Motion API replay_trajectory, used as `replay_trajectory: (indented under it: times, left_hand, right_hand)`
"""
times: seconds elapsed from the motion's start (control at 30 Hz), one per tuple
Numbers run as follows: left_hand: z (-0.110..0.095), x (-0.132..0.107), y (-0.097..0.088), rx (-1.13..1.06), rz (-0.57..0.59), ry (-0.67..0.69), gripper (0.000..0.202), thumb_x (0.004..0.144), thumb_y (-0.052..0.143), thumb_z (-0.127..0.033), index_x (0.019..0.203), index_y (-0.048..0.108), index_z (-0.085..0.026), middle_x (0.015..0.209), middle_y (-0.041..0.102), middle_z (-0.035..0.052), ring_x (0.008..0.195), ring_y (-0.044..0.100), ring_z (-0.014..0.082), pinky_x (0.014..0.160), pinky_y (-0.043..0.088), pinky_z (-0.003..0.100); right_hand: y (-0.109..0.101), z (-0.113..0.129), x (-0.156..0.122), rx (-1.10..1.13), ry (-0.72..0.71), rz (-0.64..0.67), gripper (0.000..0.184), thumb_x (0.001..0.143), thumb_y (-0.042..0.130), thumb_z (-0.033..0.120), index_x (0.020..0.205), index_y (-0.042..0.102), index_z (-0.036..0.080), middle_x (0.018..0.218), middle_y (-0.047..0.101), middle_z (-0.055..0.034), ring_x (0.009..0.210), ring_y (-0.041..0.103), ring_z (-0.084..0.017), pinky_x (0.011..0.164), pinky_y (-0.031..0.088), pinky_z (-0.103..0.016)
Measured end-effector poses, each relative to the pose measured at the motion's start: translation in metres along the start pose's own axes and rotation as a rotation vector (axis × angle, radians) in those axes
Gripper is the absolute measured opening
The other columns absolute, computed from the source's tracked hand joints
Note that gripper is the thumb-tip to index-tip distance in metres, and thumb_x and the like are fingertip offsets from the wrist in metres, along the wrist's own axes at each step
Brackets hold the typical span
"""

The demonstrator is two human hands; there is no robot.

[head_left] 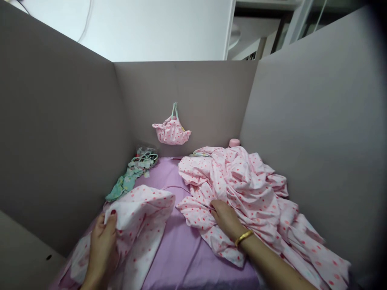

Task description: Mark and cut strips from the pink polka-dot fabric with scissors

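My left hand (104,239) is closed on a piece of white-pink cloth with red dots (142,209), thumb on top near its upper edge. The cloth drapes down toward the front left. On the right lies a large crumpled heap of the same dotted fabric (242,177). My right hand (225,217), with a gold bangle (243,237) at the wrist, reaches into the heap's left side. Its fingers are closed on a fold of the fabric, their tips partly hidden. Both pieces rest over a purple cloth (178,241).
Grey panels (187,84) stand on three sides. A small dotted pouch (172,132) hangs by green straps on the back panel. Green printed cloth (127,183) and a clear plastic bag (146,153) sit at the back left. A pink lid (234,142) shows behind the heap.
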State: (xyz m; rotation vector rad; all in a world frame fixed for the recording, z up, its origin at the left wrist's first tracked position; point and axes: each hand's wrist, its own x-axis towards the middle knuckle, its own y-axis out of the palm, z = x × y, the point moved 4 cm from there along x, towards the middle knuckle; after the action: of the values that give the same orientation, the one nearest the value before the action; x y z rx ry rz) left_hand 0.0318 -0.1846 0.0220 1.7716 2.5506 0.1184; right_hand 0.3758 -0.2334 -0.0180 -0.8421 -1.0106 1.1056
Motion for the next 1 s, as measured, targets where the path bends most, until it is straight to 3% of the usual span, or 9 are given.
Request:
replay_trajectory:
  times: [0.1,0.23,0.4,0.47,0.53,0.67,0.83,0.9,1.0]
  left_hand:
    - [-0.011,0.015,0.002,-0.168,-0.016,-0.07,0.022,0.073,0.058,-0.036,0.092,0.052,-0.027,0.068,0.058,-0.0051,0.063,0.061,0.015,0.059,0.052,0.026]
    - [-0.023,0.046,0.0,-0.079,-0.034,0.083,0.023,0.076,0.051,-0.037,0.095,0.049,-0.025,0.078,0.059,-0.0026,0.068,0.062,0.0145,0.065,0.052,0.027]
    - [-0.02,0.07,0.008,0.131,0.019,0.162,0.042,0.072,0.054,-0.037,0.109,0.049,-0.018,0.1,0.059,0.0062,0.098,0.057,0.024,0.091,0.043,0.043]
    - [-0.019,0.061,0.015,0.324,0.005,0.31,0.055,0.072,0.056,-0.035,0.12,0.044,-0.012,0.122,0.049,0.0154,0.118,0.042,0.0305,0.103,0.027,0.049]
    - [-0.016,0.041,0.023,0.582,0.001,0.579,0.058,0.078,0.05,-0.033,0.128,0.038,-0.006,0.136,0.034,0.0215,0.129,0.026,0.0321,0.108,0.018,0.049]
    - [0.013,-0.009,0.031,0.856,0.213,1.006,0.046,0.085,0.043,-0.025,0.13,0.037,-0.018,0.136,0.039,0.015,0.127,0.035,0.0262,0.104,0.03,0.045]
    - [0.058,-0.019,0.015,0.998,0.354,1.086,0.052,0.083,0.045,-0.024,0.133,0.033,-0.025,0.127,0.052,0.0106,0.114,0.052,0.0246,0.088,0.05,0.038]
    - [0.065,-0.012,0.01,0.992,0.396,1.123,0.057,0.081,0.048,-0.024,0.136,0.03,-0.028,0.127,0.053,0.0089,0.113,0.053,0.0238,0.086,0.052,0.035]
    - [0.068,-0.001,0.011,0.95,0.462,1.173,0.06,0.08,0.05,-0.024,0.137,0.029,-0.031,0.127,0.054,0.0069,0.113,0.054,0.0233,0.085,0.053,0.034]
  right_hand:
    - [0.001,0.0,0.004,0.023,-0.008,0.028,0.021,0.085,0.039,0.02,0.078,0.058,0.016,0.082,0.063,-0.008,0.08,0.057,-0.02,0.07,0.038,-0.029]
    - [0.002,-0.007,0.007,0.128,0.018,0.051,0.023,0.085,0.036,0.025,0.08,0.057,0.019,0.078,0.064,-0.0047,0.075,0.058,-0.021,0.066,0.039,-0.029]
    - [-0.005,-0.013,0.006,0.404,0.112,-0.142,0.025,0.085,0.038,0.032,0.091,0.058,0.018,0.088,0.065,-0.0069,0.082,0.058,-0.022,0.072,0.041,-0.031]
    - [-0.01,-0.011,0.005,0.504,0.13,-0.229,0.024,0.086,0.039,0.033,0.091,0.056,0.018,0.084,0.063,-0.0061,0.077,0.057,-0.021,0.069,0.041,-0.029]
    - [-0.015,-0.008,0.006,0.552,0.141,-0.283,0.023,0.087,0.038,0.034,0.091,0.054,0.017,0.075,0.06,-0.0035,0.067,0.055,-0.018,0.061,0.04,-0.026]
    - [-0.018,0.003,0.012,0.522,0.136,-0.264,0.024,0.089,0.036,0.036,0.093,0.051,0.018,0.072,0.059,-0.0026,0.062,0.054,-0.017,0.057,0.039,-0.026]
    - [0.01,0.024,0.015,0.332,-0.013,-0.05,0.021,0.087,0.037,0.021,0.097,0.054,0.018,0.091,0.063,-0.0081,0.084,0.057,-0.021,0.074,0.042,-0.03]
    - [0.027,0.029,0.014,0.193,-0.067,0.034,0.022,0.084,0.038,0.014,0.092,0.058,0.017,0.09,0.063,-0.0086,0.086,0.056,-0.022,0.077,0.04,-0.031]
    - [0.039,0.028,0.013,0.155,-0.055,0.011,0.024,0.083,0.038,0.011,0.093,0.06,0.017,0.091,0.063,-0.0088,0.089,0.055,-0.022,0.079,0.039,-0.031]
